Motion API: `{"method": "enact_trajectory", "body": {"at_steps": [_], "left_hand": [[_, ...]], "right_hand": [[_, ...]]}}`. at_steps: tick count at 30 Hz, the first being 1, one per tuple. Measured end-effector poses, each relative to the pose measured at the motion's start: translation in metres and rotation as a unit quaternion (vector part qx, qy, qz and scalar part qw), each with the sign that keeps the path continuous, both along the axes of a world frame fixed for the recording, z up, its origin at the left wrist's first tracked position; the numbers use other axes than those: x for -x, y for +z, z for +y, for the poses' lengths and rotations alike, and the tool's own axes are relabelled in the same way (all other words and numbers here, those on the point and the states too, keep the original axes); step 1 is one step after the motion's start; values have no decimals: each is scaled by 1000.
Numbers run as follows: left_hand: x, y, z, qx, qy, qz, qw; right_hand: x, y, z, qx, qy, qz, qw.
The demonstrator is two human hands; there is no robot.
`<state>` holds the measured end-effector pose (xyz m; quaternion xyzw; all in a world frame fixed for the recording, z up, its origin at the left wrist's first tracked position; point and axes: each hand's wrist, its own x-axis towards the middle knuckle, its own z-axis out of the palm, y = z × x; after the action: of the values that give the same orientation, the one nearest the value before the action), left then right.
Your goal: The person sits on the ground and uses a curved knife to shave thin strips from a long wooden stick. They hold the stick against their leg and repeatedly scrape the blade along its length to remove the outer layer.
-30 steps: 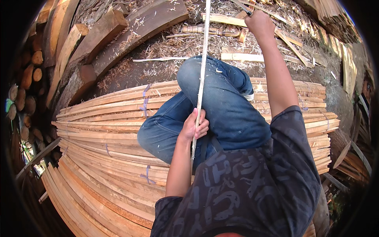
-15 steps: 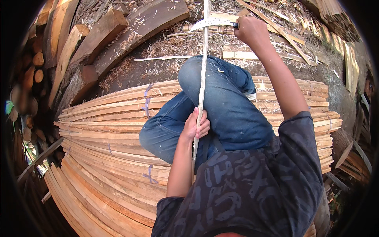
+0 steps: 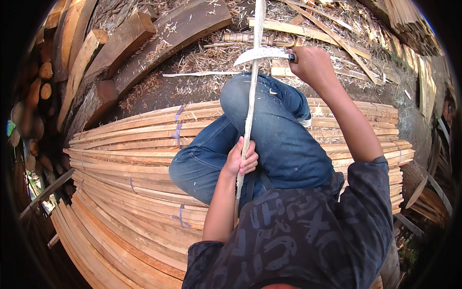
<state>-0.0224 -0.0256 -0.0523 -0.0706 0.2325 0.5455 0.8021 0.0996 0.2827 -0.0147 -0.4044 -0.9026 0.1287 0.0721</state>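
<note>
A long, pale wooden stick (image 3: pixel 250 103) runs away from my body, across my bent knee and past the top of the view. Near my lap my left hand (image 3: pixel 242 158) is closed around its lower part. The fingers of my right hand (image 3: pixel 312 63) wrap the dark handle of a curved knife (image 3: pixel 262 55), most of the handle being hidden in the fist. The pale, whitish blade points left and crosses the stick beyond my knee, apparently touching it.
I sit cross-legged on bundled wooden slats (image 3: pixel 130 164) tied with purple strips. Thick curved timbers (image 3: pixel 168 36) lie at the far left, beside stacked logs (image 3: pixel 46 71). Wood shavings (image 3: pixel 197 53) and loose strips (image 3: pixel 313 32) cover the ground ahead. More slats (image 3: pixel 409 21) are piled at the far right.
My right hand has drawn the knife toward me along the stick, its elbow coming down nearer my body. My left hand keeps its grip, shifted slightly in view.
</note>
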Motion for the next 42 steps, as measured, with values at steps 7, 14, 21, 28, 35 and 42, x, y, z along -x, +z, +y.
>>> {"method": "enact_trajectory", "body": {"at_steps": [7, 14, 21, 28, 35, 42], "left_hand": [[1, 3, 1, 21, 2, 6, 1000], [2, 0, 4, -3, 9, -26, 1000], [1, -6, -2, -17, 12, -63, 998], [3, 3, 5, -4, -3, 6, 1000], [1, 2, 4, -4, 2, 13, 1000], [1, 4, 0, 9, -1, 57, 998]], "right_hand": [[41, -22, 41, -41, -10, -26, 999], [57, -26, 60, -65, -48, 5, 997], [34, -20, -20, 0, 64, 63, 996], [48, -34, 43, -38, -50, 13, 998], [61, -35, 43, -37, -80, 45, 995], [35, -29, -31, 10, 98, 60, 993]]}}
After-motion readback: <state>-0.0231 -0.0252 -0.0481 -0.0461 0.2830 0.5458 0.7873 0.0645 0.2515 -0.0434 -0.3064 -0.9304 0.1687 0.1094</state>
